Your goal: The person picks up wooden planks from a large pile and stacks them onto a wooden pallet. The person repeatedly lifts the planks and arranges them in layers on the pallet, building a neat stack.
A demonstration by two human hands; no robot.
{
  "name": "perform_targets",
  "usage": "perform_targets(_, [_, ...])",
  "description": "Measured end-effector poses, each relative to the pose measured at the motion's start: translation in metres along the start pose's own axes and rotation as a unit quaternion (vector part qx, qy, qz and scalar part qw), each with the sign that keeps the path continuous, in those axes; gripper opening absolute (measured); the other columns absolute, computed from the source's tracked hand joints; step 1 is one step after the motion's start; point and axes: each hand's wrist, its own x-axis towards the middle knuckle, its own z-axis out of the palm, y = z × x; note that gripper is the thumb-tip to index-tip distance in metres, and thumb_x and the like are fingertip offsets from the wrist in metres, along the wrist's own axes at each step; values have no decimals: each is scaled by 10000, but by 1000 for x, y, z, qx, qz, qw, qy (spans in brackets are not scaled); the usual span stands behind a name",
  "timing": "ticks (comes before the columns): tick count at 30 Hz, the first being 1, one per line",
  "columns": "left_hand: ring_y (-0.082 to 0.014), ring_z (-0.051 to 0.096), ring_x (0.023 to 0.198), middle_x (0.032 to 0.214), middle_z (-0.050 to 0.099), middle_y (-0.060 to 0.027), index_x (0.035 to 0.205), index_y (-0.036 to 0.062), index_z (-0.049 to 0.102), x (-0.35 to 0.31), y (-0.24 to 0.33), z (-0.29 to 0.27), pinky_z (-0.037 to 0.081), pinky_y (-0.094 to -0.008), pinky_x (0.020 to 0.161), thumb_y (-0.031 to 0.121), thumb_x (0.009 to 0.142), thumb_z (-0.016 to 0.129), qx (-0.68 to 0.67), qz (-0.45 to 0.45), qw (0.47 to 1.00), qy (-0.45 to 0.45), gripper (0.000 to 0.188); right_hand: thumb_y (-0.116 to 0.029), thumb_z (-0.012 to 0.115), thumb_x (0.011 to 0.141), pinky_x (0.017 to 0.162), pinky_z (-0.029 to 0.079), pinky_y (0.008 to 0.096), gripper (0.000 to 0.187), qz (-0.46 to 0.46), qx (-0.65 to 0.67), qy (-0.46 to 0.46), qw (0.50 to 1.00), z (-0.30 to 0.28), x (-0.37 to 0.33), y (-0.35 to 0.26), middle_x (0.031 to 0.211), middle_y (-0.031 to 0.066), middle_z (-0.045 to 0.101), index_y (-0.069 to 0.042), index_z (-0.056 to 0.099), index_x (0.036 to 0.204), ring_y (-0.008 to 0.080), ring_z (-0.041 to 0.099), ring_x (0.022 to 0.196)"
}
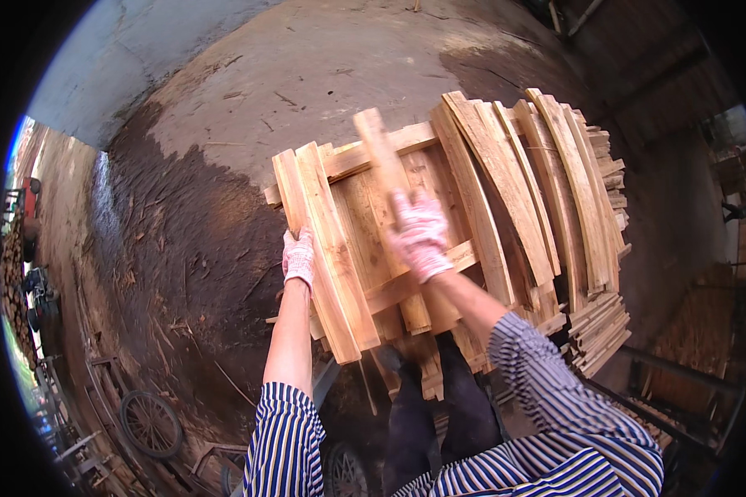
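Note:
Both my hands wear pink-and-white gloves. My left hand [297, 258] is closed on the outer edge of the leftmost wooden plank [317, 257], which lies beside another plank across the stack. Slightly blurred, my right hand [421, 236] grips a shorter wooden plank [380, 149] that slants over the gap in the middle of the top layer. Below that gap, two crosswise planks [406, 139] and a lower layer of boards show. Part of the gripped plank is hidden under my right hand.
More planks [506, 190] lie side by side on the right, with stacked ends beyond them. Dark, damp ground [215, 240] with wood scraps spreads to the left. A spoked wheel [151, 423] stands at lower left, and a metal frame [680, 377] at lower right. My legs are close to the stack.

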Motion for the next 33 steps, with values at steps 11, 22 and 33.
perform_targets(11, [-287, 550, 1298, 1455, 542, -167, 1572, 39, 274, -7, 3, -10, 443, -367, 1058, 422, 1003, 590, -37, 15, 999, -22, 755, -303, 602, 958, 1152, 367, 472, 676, -80, 114, -151, 979, 78, -14, -65, 1526, 262, 407, -70, 337, 1535, 429, 399, 1403])
perform_targets(22, [-366, 520, 1334, 1509, 487, -207, 1588, 79, 260, -10, 14, 7, 425, -454, 1075, 461, 996, 564, 12, -27, 998, -49, 768, -223, 588, 907, 1172, 260, 586, 754, -5, -186, 100, 977, 21, 0, 43, 1617, 231, 289, -108, 266, 1579, 411, 358, 1449])
perform_targets(33, [-336, 460, 1380, 1572, 404, -176, 1605, 88, 222, 0, 13, 8, 391, -450, 1114, 422, 1008, 580, -17, -24, 998, -58, 772, -214, 621, 924, 841, 490, 463, 682, 17, -172, -50, 984, -36, -35, 96, 1177, 222, 569, -144, 358, 1550, 330, 599, 1000])
